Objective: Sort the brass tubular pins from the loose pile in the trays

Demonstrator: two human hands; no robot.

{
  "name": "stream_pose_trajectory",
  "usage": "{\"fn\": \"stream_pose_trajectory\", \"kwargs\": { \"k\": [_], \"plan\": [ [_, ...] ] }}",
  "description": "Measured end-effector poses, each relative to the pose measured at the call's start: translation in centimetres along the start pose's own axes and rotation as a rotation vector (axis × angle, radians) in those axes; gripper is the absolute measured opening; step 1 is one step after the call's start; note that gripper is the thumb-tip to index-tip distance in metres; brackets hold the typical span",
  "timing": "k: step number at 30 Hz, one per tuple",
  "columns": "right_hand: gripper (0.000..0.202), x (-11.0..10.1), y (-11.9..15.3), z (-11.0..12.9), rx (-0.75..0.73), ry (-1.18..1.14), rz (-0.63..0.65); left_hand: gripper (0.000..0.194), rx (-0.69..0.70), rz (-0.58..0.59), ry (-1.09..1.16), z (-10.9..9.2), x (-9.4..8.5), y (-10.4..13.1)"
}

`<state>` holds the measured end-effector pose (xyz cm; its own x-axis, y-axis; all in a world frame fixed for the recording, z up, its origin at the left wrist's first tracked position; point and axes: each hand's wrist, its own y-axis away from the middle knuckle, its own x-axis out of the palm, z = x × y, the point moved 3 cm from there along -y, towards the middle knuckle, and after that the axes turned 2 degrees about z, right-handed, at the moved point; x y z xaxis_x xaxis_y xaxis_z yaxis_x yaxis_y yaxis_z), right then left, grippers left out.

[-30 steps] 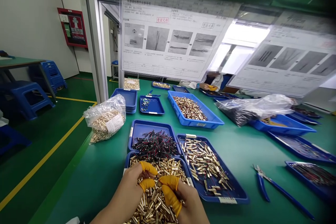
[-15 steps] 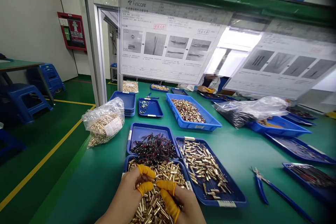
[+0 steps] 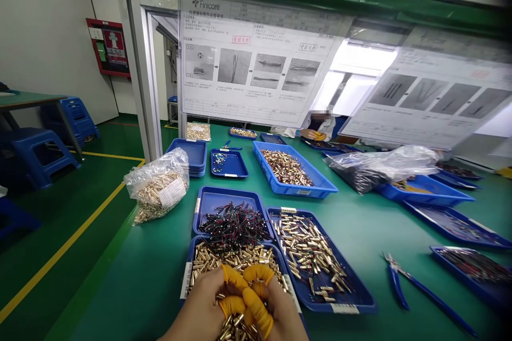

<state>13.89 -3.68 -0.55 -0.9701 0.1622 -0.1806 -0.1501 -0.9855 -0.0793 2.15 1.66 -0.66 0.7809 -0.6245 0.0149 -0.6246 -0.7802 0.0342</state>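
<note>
Yellow finger covers are on the fingers of both hands. My left hand (image 3: 214,298) is closed over the tray of brass tubes (image 3: 244,258), with a brass piece showing between its fingers. My right hand (image 3: 268,303) touches it, fingers curled and pressed together; what they pinch is hidden. Just behind lies a blue tray (image 3: 200,208) of black and red wires (image 3: 236,224). On the right, a blue tray (image 3: 370,303) holds brass tubes with wires (image 3: 312,256).
Blue-handled pliers (image 3: 430,295) lie at the right. A bag of brass parts (image 3: 160,186) stands on the left, near stacked blue trays (image 3: 192,154). A larger blue bin (image 3: 324,190) is further back. Across the table, a person's hand (image 3: 314,135) shows. Instruction sheets (image 3: 256,101) hang ahead.
Both hands have come together and sit slightly lower over the brass tubes. The fingers now touch, where a small gap showed before.
</note>
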Motion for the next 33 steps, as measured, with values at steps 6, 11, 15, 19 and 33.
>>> {"fn": "stream_pose_trajectory", "kwargs": {
  "k": [6,11,15,19,33],
  "plan": [
    [0.027,-0.6,-0.1,0.9,0.145,-0.186,0.017,0.017,-0.04,-0.098,0.069,-0.1,-0.1,0.1],
    [0.027,-0.6,0.0,0.8,0.176,-0.232,-0.018,0.02,0.06,-0.131,-0.191,-0.9,-0.2,0.5],
    [0.029,-0.9,-0.1,0.2,0.157,-0.245,-0.061,0.021,0.035,-0.13,-0.262,-0.7,-0.3,0.7],
    [0.03,-1.1,-0.2,0.5,0.181,-0.243,-0.047,0.02,0.057,-0.136,-0.323,-0.8,-0.6,0.8],
    [0.035,0.2,-0.6,-1.3,0.245,-0.359,0.312,0.017,0.195,0.132,-0.327,-0.6,-0.4,0.8]
  ]
}}
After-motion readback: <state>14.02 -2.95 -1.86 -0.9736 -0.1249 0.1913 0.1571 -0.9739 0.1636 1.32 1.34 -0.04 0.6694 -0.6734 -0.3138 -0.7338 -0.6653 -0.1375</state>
